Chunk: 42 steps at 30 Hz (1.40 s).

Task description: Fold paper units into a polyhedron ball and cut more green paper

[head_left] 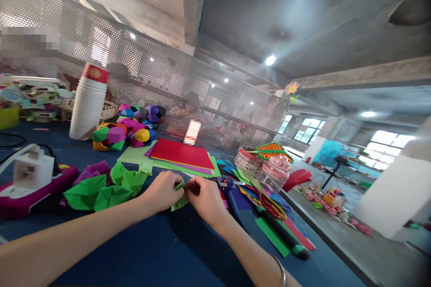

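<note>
Both hands meet over the dark blue tabletop [141, 251], around a small folded piece of green paper [180, 201]. My left hand [164, 191] is closed on its left side, fingers bent over the paper. On the other side my right hand [204, 197] pinches its right edge; the fingertips partly hide the paper. Crumpled-looking folded green papers [114, 188] lie to the left, with a purple one [96, 169] behind them. A stack of coloured sheets, red [183, 154] on top, lies beyond the hands. A blue glue gun [230, 188] is just right of my right hand.
A power strip [40, 197] with a white plug sits at left. Behind are stacked paper cups [88, 103] and colourful paper balls [110, 136]. At right are a basket [247, 161], a clear pink-lidded jar [274, 175], paper strips and a black-and-green tool [283, 233] near the table edge.
</note>
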{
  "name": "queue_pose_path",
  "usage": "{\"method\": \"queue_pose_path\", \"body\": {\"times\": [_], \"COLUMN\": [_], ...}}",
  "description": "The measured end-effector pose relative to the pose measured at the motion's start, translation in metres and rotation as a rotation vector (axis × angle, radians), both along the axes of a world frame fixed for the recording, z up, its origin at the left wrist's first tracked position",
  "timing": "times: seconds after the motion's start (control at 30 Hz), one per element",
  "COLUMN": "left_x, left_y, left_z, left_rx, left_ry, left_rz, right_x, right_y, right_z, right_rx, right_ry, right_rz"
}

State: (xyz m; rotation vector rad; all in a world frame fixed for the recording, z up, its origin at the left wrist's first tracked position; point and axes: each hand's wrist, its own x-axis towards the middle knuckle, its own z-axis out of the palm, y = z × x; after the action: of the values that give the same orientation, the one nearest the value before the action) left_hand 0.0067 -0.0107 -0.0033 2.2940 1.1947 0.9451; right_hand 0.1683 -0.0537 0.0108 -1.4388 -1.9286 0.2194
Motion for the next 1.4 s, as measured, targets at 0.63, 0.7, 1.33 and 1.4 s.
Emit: {"method": "queue_pose_path", "body": {"times": [0.63,0.7,1.33,1.4], "left_x": [-0.006,-0.006,-0.001,-0.002], "left_y": [-0.003,-0.003,-0.013,-0.012], "left_z": [0.005,0.005,0.004,0.005], "left_rx": [0.218,0.230,0.155,0.155], "left_ry": [0.044,0.029,0.038,0.032], "left_rz": [-0.028,-0.005,-0.069,-0.061], "right_x": [0.000,0.001,0.005,0.004], "right_y": [-0.002,-0.001,-0.002,-0.004], "right_z": [-0.008,-0.009,-0.009,-0.006], "right_rx": [0.253,0.244,0.406,0.418], "right_ry": [-0.206,-0.104,-0.685,-0.710], "right_rz": [0.022,0.023,-0.024,-0.021]}}
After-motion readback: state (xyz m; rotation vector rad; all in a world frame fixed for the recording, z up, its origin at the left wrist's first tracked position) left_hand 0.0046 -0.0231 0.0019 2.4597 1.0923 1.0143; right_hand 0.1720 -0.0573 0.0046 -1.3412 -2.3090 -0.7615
